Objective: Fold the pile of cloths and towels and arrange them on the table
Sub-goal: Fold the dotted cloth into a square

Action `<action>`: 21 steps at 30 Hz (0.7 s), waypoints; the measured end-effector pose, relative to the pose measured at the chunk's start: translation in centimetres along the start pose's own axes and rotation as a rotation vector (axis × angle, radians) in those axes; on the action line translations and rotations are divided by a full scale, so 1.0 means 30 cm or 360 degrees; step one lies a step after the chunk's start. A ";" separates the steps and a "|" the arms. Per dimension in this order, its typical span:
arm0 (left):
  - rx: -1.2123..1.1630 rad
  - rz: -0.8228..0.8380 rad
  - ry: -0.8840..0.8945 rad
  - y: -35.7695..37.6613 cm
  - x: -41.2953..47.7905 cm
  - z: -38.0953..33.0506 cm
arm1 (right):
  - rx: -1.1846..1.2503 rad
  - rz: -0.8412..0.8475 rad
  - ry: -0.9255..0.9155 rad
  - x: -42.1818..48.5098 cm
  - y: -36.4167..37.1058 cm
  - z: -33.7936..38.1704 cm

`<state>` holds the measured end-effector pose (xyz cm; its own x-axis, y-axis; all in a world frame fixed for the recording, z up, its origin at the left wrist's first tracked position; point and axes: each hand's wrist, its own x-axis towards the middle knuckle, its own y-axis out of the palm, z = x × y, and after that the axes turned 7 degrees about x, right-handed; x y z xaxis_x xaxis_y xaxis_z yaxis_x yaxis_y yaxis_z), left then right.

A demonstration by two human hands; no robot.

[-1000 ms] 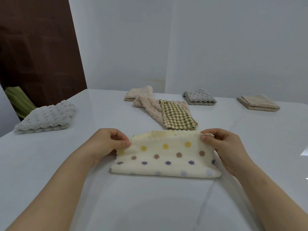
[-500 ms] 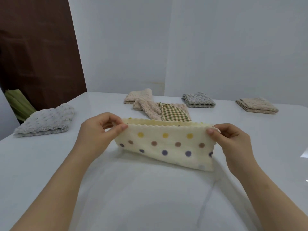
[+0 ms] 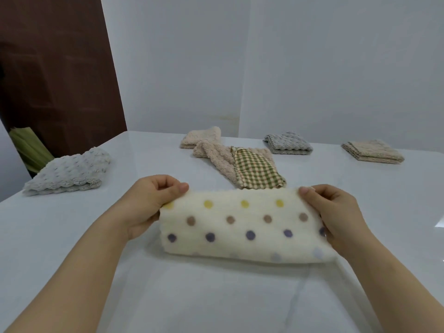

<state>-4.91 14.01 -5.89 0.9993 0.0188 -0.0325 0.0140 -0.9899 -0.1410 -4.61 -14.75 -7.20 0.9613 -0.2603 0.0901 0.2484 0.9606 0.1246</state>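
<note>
A cream towel with yellow, brown and purple dots lies folded into a long strip on the white table in front of me. My left hand pinches its far left corner and my right hand pinches its far right corner. Behind it lies an unfolded beige fleece cloth with a green checked cloth on top of it. Folded cloths sit around: a light grey one at the left, a beige one, a grey one and a tan one along the back.
White walls close the table's far side. A dark brown panel and a green object stand beyond the left edge. Bare tabletop stretches between the towel and me.
The towel was lifted off the table by its far edge half a second ago; now it lies flat again, folded narrower, with both hands still on its far corners.
</note>
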 end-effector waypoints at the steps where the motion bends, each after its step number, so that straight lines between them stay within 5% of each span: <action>1: 0.0029 0.0018 -0.0070 0.003 0.004 0.008 | -0.0058 0.0013 0.0076 0.003 -0.003 -0.009; 8: 0.0540 0.0219 -0.0191 0.009 0.017 0.054 | -0.0292 0.0004 0.0072 0.019 -0.012 -0.052; 21: 0.0287 0.0137 0.0036 0.006 0.014 0.043 | 0.0170 0.0003 -0.0237 0.021 -0.008 -0.028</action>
<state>-4.54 14.03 -7.20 0.9971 -0.0701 -0.0302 -0.0761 -0.9465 -0.3137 -3.95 -15.06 -8.01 0.9315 -0.2778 0.2349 0.2252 0.9474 0.2276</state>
